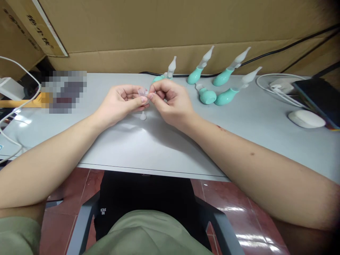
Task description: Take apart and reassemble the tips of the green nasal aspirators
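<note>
Over the grey table [127,141], my left hand [124,101] grips a small clear plastic piece [142,92], a cup-like part, between thumb and fingers. My right hand [170,101] meets it, its thumb and forefinger pinched at the clear piece's right side. Whether a separate small part sits in that pinch is hidden. Just below the fingertips a small white cone-shaped tip [143,115] rests on the table. Behind my right hand stands a mint-green bulb aspirator [172,66] with a white pointed nozzle, its bulb partly covered by the hand.
More mint-green bulb aspirators [195,75] stand at the back right, and one bulb [207,96] lacks the long nozzle. A white mouse [306,118], cables and a dark device [318,95] lie far right. Cardboard [159,28] walls the back; a white cable [34,74] hangs left.
</note>
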`<state>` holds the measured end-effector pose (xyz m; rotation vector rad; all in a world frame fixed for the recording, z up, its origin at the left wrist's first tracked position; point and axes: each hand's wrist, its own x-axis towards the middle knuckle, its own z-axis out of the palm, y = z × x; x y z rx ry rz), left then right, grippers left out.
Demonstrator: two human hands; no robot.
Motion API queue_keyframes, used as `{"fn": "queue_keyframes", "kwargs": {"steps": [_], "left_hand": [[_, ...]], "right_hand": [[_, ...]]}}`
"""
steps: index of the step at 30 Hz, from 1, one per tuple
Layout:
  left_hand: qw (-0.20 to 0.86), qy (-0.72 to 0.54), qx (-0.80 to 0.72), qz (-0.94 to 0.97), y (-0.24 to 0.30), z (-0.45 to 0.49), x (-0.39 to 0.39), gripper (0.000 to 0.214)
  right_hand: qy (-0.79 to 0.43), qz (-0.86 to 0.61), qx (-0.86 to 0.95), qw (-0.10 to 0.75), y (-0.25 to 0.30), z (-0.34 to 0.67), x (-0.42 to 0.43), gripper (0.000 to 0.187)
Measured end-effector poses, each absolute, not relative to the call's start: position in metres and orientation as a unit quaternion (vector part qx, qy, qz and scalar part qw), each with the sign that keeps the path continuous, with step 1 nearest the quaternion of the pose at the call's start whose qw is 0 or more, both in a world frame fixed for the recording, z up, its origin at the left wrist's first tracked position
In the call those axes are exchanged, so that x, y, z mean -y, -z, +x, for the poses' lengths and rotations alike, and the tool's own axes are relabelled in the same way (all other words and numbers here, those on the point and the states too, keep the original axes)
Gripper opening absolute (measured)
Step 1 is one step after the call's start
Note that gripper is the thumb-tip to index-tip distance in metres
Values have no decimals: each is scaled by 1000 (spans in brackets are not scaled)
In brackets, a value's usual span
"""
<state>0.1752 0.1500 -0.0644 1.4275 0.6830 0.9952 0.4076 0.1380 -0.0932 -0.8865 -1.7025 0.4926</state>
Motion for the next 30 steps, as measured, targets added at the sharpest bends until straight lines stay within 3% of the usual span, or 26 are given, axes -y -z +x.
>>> {"fn": "queue_keyframes", "kwargs": {"steps": [4,10,20,26,30], "left_hand": [[596,-412,-291,625,62,173,-148,65],[575,-394,-285,658,61,170,-152,66],[566,-425,-285,646,62,169,-156,61],[564,-431,-247,660,63,170,-154,52],[571,-425,-255,654,64,168,-155,53]], "right_hand": [[-293,-367,714,519,91,413,-142,32],[-401,-344,687,499,87,415,-142,54],[-295,-370,704,529,91,409,-136,56],[-355,-340,660,568,83,404,-130,75],[-372,-329,644,583,82,402,-128,70]]}}
